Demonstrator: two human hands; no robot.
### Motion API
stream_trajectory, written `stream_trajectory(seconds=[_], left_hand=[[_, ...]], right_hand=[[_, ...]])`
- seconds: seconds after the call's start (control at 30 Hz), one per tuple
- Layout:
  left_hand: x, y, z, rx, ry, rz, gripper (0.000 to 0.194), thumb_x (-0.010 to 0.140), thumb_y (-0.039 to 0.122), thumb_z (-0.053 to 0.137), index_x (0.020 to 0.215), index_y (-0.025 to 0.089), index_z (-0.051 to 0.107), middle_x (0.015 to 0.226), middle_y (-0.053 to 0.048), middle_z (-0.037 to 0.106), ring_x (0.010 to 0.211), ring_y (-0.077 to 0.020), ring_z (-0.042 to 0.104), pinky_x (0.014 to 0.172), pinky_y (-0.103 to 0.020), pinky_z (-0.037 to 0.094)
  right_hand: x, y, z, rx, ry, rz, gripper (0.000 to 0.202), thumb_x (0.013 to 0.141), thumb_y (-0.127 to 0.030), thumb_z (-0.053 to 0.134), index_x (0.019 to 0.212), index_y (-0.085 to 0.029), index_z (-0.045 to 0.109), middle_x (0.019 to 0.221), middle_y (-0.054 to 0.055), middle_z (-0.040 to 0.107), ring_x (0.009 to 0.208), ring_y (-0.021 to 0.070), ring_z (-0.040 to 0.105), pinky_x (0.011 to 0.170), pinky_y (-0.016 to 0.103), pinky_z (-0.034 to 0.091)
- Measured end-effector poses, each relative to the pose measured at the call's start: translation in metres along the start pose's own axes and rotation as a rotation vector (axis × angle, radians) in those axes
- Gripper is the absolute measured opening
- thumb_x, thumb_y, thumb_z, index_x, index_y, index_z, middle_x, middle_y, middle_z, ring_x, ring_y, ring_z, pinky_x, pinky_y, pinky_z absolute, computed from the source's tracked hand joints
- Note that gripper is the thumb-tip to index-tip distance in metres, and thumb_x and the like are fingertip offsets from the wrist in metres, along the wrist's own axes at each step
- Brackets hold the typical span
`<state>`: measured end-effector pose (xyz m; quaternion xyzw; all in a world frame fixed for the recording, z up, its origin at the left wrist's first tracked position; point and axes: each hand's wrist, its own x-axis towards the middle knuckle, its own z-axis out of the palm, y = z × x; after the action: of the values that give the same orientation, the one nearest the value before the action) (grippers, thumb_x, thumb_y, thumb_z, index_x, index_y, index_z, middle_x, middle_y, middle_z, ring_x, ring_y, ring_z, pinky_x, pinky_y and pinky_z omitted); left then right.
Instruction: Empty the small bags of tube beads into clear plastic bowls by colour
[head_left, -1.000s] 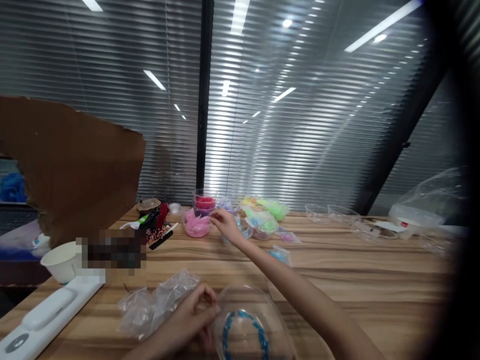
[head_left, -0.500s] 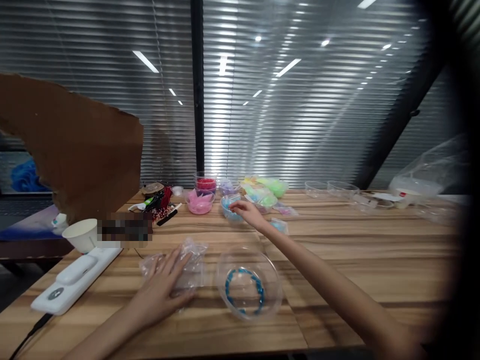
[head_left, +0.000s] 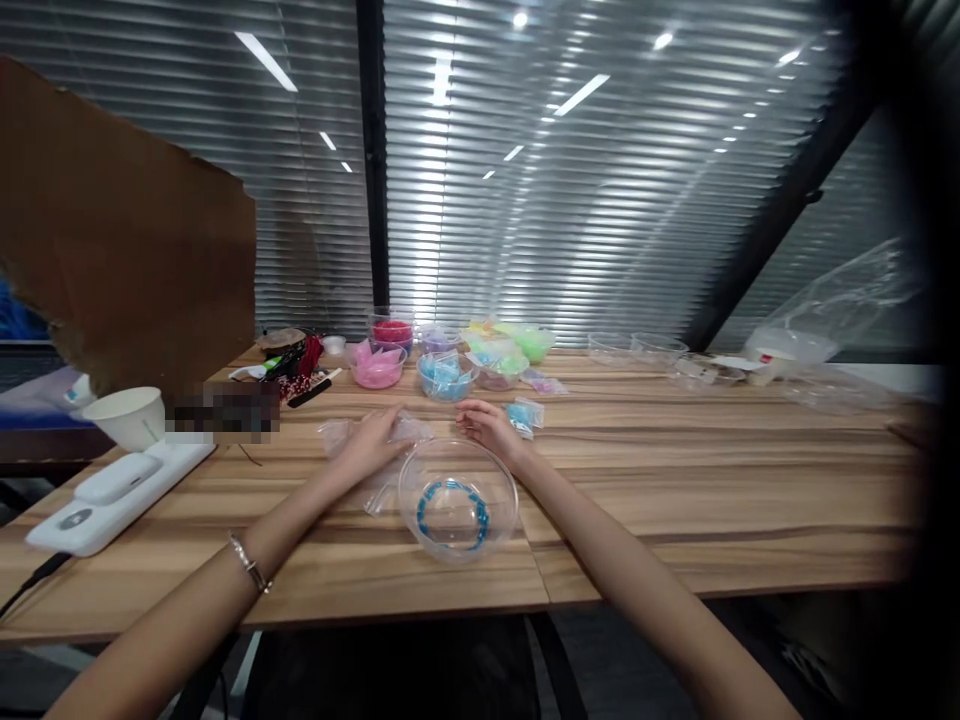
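Observation:
My left hand (head_left: 373,443) lies over crumpled clear plastic bags (head_left: 381,490), its fingers stretched forward across them. My right hand (head_left: 487,425) is above the wood just behind a large clear bowl (head_left: 501,515), fingers loosely bent and apart; I see nothing in them. Inside that bowl a ring of dark teal beads (head_left: 484,515) rests on the bottom. Beyond my right fingertips stands a small clear bowl of blue packets (head_left: 444,378). A loose packet of light blue pieces (head_left: 525,415) lies to the right of my right hand.
At the back are bowls of pink packets (head_left: 377,365), red pieces (head_left: 392,330) and green packets (head_left: 531,345). Clear containers (head_left: 705,372) stand to the right. On the left are a power strip (head_left: 124,490), a pale paper cup (head_left: 127,418) and a cardboard sheet (head_left: 142,240).
My right hand has come back from the bowl of blue packets toward the large clear bowl. My left hand has shifted forward and right over the plastic bags. The view has tilted down.

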<state>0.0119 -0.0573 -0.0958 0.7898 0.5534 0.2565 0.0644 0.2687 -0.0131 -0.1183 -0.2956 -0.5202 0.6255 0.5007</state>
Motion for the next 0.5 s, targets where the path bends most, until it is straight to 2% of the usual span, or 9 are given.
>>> stream_trajectory(seconds=[0.1, 0.23, 0.3, 0.4, 0.5], left_hand=[[0.0, -0.001, -0.005, 0.027, 0.071, 0.012, 0.055, 0.087, 0.04, 0.056, 0.136, 0.017, 0.046, 0.116, -0.013, 0.064, 0.111, -0.0309, 0.056, 0.103, -0.052, 0.033], [-0.001, 0.0, -0.012, 0.037, 0.14, 0.081, 0.03, 0.092, 0.034, 0.047, 0.111, 0.016, 0.062, 0.112, -0.012, 0.065, 0.112, -0.0275, 0.055, 0.101, -0.046, 0.038], [-0.003, 0.002, -0.012, 0.065, 0.178, 0.113, 0.028, 0.093, 0.034, 0.046, 0.109, 0.018, 0.063, 0.121, -0.011, 0.062, 0.126, -0.03, 0.044, 0.109, -0.052, 0.029], [-0.006, 0.006, -0.009, 0.185, 0.261, 0.145, 0.031, 0.094, 0.036, 0.047, 0.118, 0.023, 0.062, 0.142, -0.01, 0.047, 0.141, -0.035, 0.02, 0.112, -0.064, 0.005], [-0.009, 0.01, -0.009, 0.301, 0.337, 0.155, 0.035, 0.094, 0.038, 0.048, 0.125, 0.027, 0.06, 0.152, -0.009, 0.034, 0.144, -0.038, 0.011, 0.11, -0.068, -0.001]], right_hand=[[0.005, 0.004, 0.002, 0.011, -0.003, 0.011, 0.029, 0.069, -0.031, 0.074, 0.094, -0.018, 0.069, 0.08, 0.003, 0.069, 0.076, 0.0159, 0.064, 0.079, 0.032, 0.05], [0.012, 0.009, 0.004, 0.008, 0.004, 0.006, 0.025, 0.068, -0.03, 0.073, 0.09, -0.017, 0.069, 0.076, 0.003, 0.068, 0.073, 0.0147, 0.062, 0.076, 0.03, 0.049], [0.013, 0.011, 0.005, 0.001, 0.001, 0.002, 0.024, 0.069, -0.03, 0.072, 0.089, -0.017, 0.07, 0.076, 0.003, 0.068, 0.073, 0.0145, 0.062, 0.075, 0.029, 0.049], [0.013, 0.012, 0.004, -0.003, -0.001, 0.005, 0.021, 0.07, -0.028, 0.071, 0.088, -0.017, 0.07, 0.077, 0.003, 0.068, 0.073, 0.0147, 0.062, 0.074, 0.028, 0.049], [0.01, 0.012, 0.004, 0.002, 0.004, 0.015, 0.02, 0.069, -0.028, 0.071, 0.086, -0.018, 0.071, 0.076, 0.003, 0.068, 0.073, 0.0154, 0.062, 0.074, 0.029, 0.049]])
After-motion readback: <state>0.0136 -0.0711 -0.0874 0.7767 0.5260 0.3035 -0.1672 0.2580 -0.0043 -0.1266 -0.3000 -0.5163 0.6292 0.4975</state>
